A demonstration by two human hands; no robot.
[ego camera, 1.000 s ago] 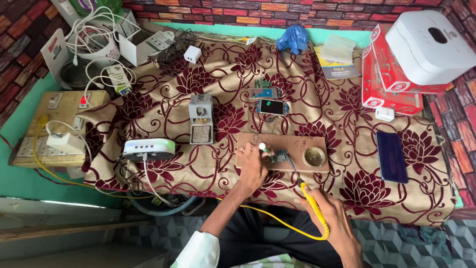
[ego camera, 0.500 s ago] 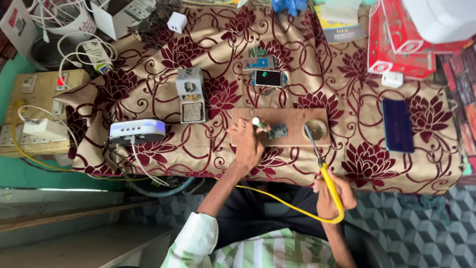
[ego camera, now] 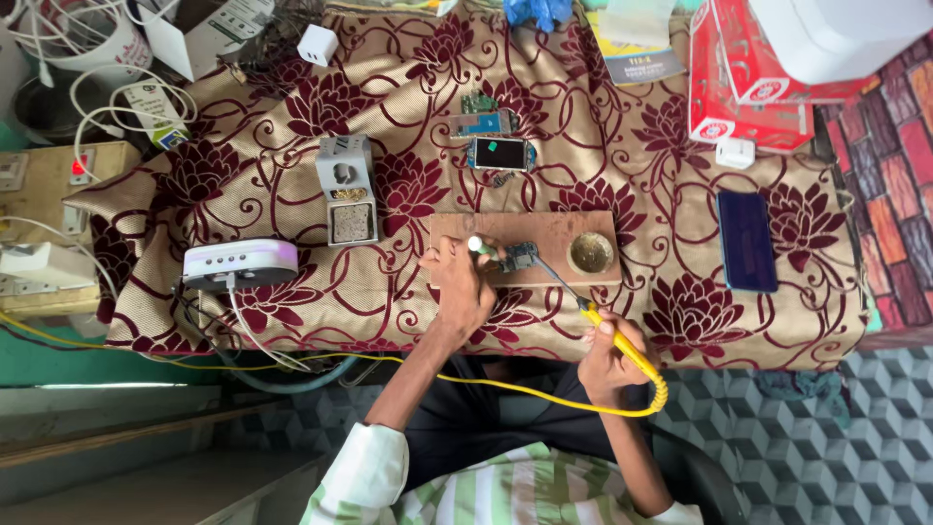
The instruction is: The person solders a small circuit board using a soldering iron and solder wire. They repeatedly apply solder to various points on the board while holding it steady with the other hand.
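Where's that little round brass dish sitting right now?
In the head view, the round brass dish sits at the right end of the wooden board, just right of the small circuit board and above the right hand.

Your left hand (ego camera: 457,287) hides part of the small circuit board (ego camera: 520,257); at the top edge, the white box (ego camera: 836,34) is cut off.

The surface (ego camera: 622,146) wears a tan cloth with maroon flowers. A wooden board (ego camera: 544,238) lies near its front edge — a grey stand (ego camera: 345,190) and white box (ego camera: 240,262) to the left, a dark phone (ego camera: 746,240) right, red cartons (ego camera: 743,97) at the far right corner.
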